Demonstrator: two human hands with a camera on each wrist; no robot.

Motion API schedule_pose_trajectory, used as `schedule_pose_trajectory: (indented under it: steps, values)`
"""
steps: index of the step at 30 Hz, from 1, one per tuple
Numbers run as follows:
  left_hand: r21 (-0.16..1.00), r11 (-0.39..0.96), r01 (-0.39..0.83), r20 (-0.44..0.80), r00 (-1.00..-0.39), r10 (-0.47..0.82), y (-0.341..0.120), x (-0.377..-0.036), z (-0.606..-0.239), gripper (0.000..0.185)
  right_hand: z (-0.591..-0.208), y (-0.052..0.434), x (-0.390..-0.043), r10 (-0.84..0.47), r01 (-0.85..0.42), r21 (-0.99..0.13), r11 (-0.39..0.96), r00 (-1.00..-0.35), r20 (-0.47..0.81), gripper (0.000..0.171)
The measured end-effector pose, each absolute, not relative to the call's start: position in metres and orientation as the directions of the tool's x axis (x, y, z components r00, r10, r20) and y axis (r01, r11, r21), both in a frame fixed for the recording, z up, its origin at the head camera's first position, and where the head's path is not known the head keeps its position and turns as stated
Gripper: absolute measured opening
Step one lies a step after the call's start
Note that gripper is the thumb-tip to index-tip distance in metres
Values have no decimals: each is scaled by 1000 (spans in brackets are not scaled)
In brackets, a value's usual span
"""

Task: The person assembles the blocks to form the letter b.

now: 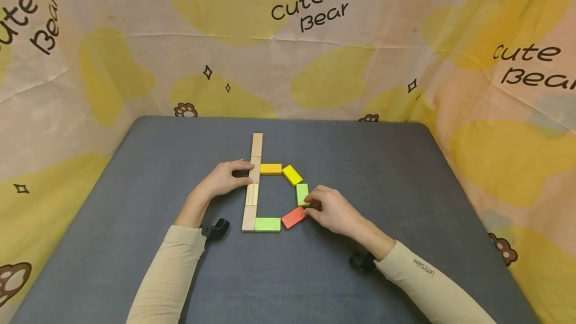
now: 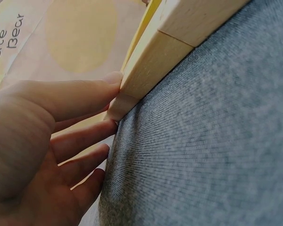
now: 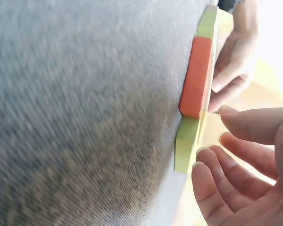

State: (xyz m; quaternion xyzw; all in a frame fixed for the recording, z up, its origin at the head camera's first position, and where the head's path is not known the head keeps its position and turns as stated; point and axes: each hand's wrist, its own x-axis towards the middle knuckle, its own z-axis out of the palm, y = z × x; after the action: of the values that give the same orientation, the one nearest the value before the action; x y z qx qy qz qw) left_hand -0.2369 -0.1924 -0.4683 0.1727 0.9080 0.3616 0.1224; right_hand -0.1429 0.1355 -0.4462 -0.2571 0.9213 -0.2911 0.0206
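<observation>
my right hand (image 1: 335, 211), fingers loosely curled, touches the green block (image 1: 302, 194) beside the red block (image 1: 293, 217); my left hand (image 1: 223, 179) steadies the wooden column (image 1: 254, 184), fingers straight. light, rigid, probably best pinched by their long edges.

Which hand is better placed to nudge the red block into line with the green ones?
Right, probably. The right hand already has its fingertips at the red block and the upright green block. The left hand rests against the wooden column, across the loop from the red block.
</observation>
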Motion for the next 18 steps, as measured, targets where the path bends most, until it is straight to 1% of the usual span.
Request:
schedule_pose_trajectory:
  steps: [7,10,14,18]
  values:
    - [700,679,222,-102,-910,402,-193,-237,-470,54,-440,144,-148,-444,-416,-570,709,-891,98,19]
    - [693,680,239,-84,-910,405,-195,-237,-471,52,-436,149,-151,-414,-388,-576,720,-906,92,18]
    - [677,683,275,-33,-915,401,-197,-235,-473,48,-432,158,-155,-387,-384,-559,735,-914,120,15]
    - [659,692,295,9,-923,385,-197,-232,-474,46,-432,166,-159,-363,-389,-512,766,-919,156,17]
